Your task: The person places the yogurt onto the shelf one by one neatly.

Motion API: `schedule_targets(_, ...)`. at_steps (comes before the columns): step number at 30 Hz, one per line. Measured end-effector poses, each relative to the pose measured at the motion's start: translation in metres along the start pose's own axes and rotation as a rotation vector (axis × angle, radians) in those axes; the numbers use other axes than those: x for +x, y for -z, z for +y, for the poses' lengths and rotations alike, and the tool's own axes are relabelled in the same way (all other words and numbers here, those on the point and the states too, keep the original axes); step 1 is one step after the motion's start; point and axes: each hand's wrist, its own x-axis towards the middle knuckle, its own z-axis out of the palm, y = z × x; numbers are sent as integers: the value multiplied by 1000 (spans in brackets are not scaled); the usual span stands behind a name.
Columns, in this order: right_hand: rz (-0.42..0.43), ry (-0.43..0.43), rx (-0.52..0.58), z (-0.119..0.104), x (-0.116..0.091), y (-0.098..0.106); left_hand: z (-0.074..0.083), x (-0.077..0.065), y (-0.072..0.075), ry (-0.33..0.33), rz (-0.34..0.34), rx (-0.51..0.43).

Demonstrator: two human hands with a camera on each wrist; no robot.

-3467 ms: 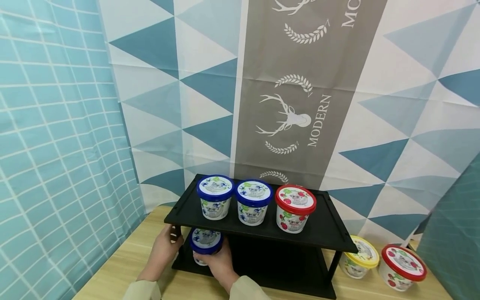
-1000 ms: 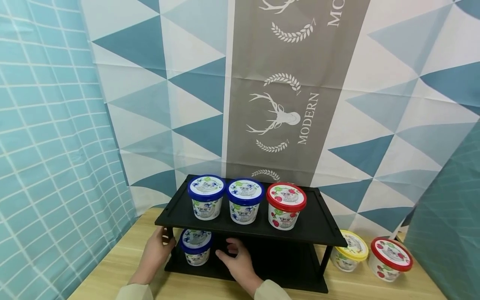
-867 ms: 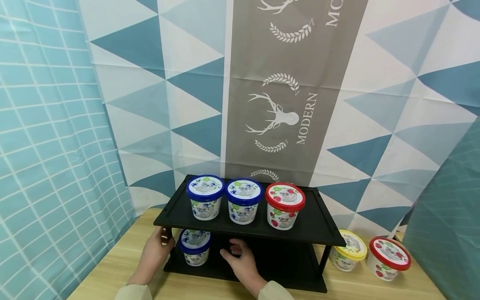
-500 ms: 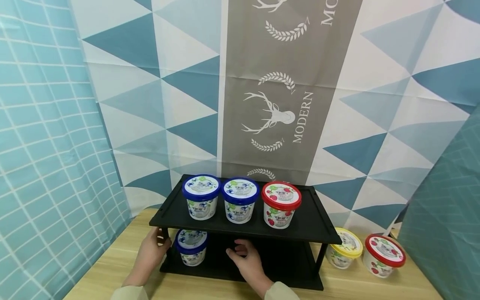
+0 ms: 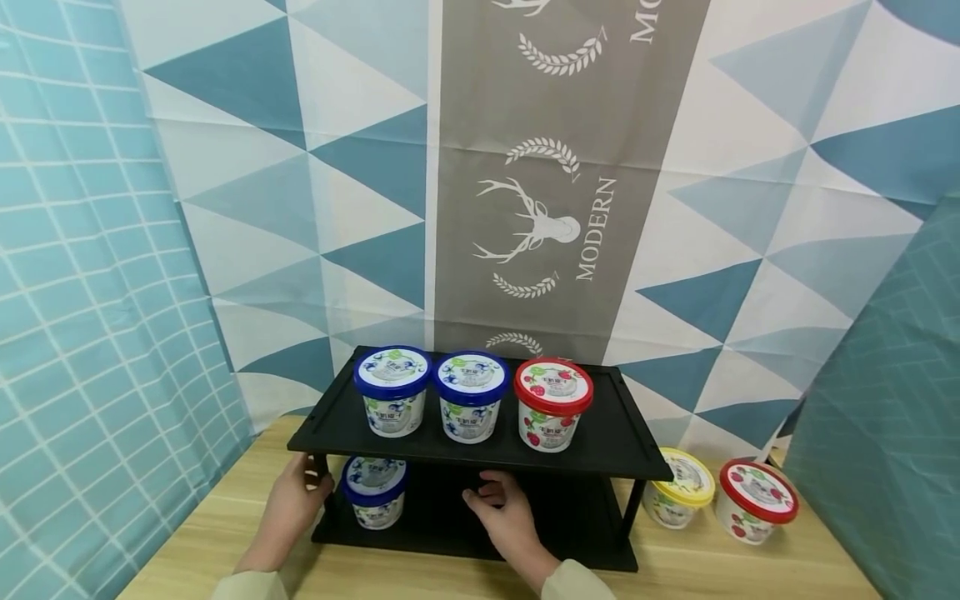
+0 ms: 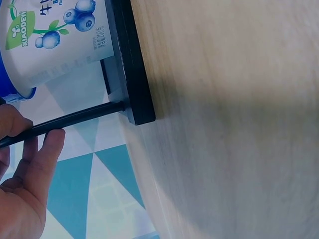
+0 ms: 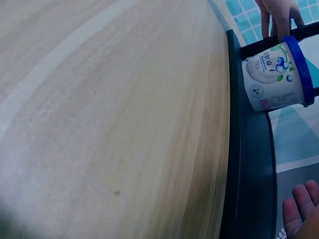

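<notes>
A black two-tier rack point(image 5: 480, 454) stands on the table. My left hand point(image 5: 291, 502) grips its front left post point(image 6: 75, 117), thumb and fingers on either side in the left wrist view. Just right of that post, a blue-lidded tub with blueberry print point(image 5: 377, 512) sits upright on the lower shelf. My right hand point(image 5: 508, 515) hovers at the front of the lower shelf, apart from the tub, its fingers loosely bent and holding nothing. On the upper shelf stand two blue-lidded tubs, one at left point(image 5: 393, 417) and one midway point(image 5: 470, 422), plus a red-lidded tub point(image 5: 549, 429).
To the rack's right, a yellow-lidded tub point(image 5: 670, 510) and another red-lidded tub point(image 5: 738, 525) stand on the wooden table point(image 5: 420, 575). The rack's front right post point(image 5: 632, 510) is near them. Patterned cloth point(image 5: 547, 275) hangs behind and at both sides.
My right hand has let go of the blue-lidded tub on the lower shelf and drawn away to the right. My left hand stays on the post. The head view has shifted slightly.
</notes>
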Motion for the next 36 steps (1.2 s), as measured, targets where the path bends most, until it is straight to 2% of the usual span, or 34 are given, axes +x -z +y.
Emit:
schedule_targets(11, 40, -1, -5, 0, -4, 15, -2, 1, 0, 12, -17, 4)
schedule_targets(19, 29, -27, -24, 4, -8, 35, -1, 2, 1, 34, -33, 22)
schedule_targets(26, 24, -53, 2, 7, -14, 55, -1, 1, -1, 1, -25, 6)
schedule_targets(36, 14, -79, 10, 11, -20, 73, 1, 1, 2, 48, -51, 18)
